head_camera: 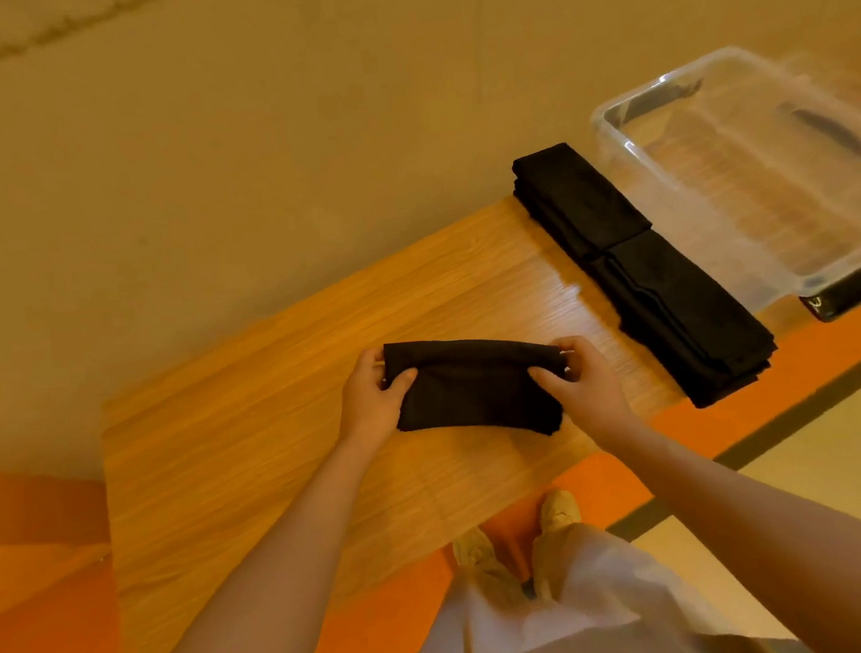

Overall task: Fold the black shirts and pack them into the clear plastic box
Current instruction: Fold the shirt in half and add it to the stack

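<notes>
I see one folded black shirt (474, 387) at table (221, 445) centre. My left hand (372, 400) grips its 9 o'clock end, my right hand (582, 381) its 3 o'clock end, fingers curled round the cloth. Two folded shirt stacks (646, 273) lie at 2 o'clock, just beside one clear plastic box (662, 153).

Person holding a folded black shirt over a wooden table

The left hand (372, 400) and right hand (579, 379) are gripping the two ends of a folded black shirt (474, 387) above the wooden table (252, 443). To the right, two stacks of folded black shirts (640, 268) are lying end to end, just beside a clear plastic box (624, 125). The person's light trousers (569, 609) and shoes (559, 509) are showing below, on an orange floor (42, 588).
</notes>
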A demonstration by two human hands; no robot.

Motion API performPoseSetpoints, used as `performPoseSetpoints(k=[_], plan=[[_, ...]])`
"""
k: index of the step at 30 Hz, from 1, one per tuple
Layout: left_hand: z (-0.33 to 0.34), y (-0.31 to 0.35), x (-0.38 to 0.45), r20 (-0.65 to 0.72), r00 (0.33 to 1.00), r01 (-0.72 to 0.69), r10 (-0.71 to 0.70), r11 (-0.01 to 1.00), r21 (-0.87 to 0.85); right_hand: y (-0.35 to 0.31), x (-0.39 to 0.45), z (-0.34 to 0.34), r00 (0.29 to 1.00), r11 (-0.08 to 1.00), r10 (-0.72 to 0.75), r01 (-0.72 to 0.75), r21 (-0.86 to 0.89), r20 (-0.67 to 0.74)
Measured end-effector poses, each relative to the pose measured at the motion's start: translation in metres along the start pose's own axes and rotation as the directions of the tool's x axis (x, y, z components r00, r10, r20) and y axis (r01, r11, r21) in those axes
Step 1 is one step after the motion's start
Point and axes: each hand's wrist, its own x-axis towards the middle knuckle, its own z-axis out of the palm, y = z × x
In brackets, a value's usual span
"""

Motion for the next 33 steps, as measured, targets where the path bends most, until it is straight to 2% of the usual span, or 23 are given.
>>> performPoseSetpoints(k=[4, 10, 15, 19, 22, 25, 28, 30, 31, 33], plan=[[0.034, 0.042, 0.018, 0.056, 0.99, -0.132, 0.129, 0.989, 0.058, 0.001, 0.003, -0.026, 0.984, 0.996, -0.015, 0.03, 0.082, -0.178], [0.093, 0.114, 0.057, 0.192, 0.968, -0.187, 0.159, 0.973, 0.137, 0.006, 0.026, -0.086, 0.941, 0.984, 0.079, -0.021, 0.176, -0.328], [0.154, 0.167, 0.078, 0.327, 0.917, -0.303, 0.227, 0.931, 0.205, 0.02, 0.036, -0.135, 0.863, 0.958, 0.219, -0.102, 0.267, -0.456], [0.205, 0.19, 0.096, 0.438, 0.865, -0.379, 0.244, 0.889, 0.255, 0.038, 0.036, -0.157, 0.811, 0.904, 0.342, -0.146, 0.402, -0.474], [0.238, 0.2, 0.107, 0.464, 0.853, -0.392, 0.239, 0.88, 0.267, 0.046, 0.037, -0.164, 0.77, 0.857, 0.409, -0.14, 0.495, -0.49], [0.26, 0.202, 0.114, 0.435, 0.868, -0.398, 0.241, 0.861, 0.318, 0.052, 0.04, -0.163, 0.754, 0.842, 0.458, -0.199, 0.501, -0.47], [0.269, 0.195, 0.119, 0.416, 0.877, -0.406, 0.242, 0.835, 0.371, 0.056, 0.042, -0.159, 0.747, 0.864, 0.468, -0.274, 0.422, -0.473], [0.268, 0.188, 0.118, 0.403, 0.842, -0.522, 0.358, 0.73, 0.441, 0.055, 0.04, -0.159, 0.742, 0.891, 0.437, -0.279, 0.359, -0.508], [0.266, 0.184, 0.115, 0.397, 0.795, -0.606, 0.459, 0.636, 0.478, 0.054, 0.038, -0.159, 0.735, 0.908, 0.413, -0.284, 0.309, -0.538], [0.262, 0.174, 0.107, 0.426, 0.62, -0.77, 0.659, 0.407, 0.492, 0.052, 0.032, -0.157, 0.716, 0.943, 0.325, -0.296, 0.154, -0.618]])
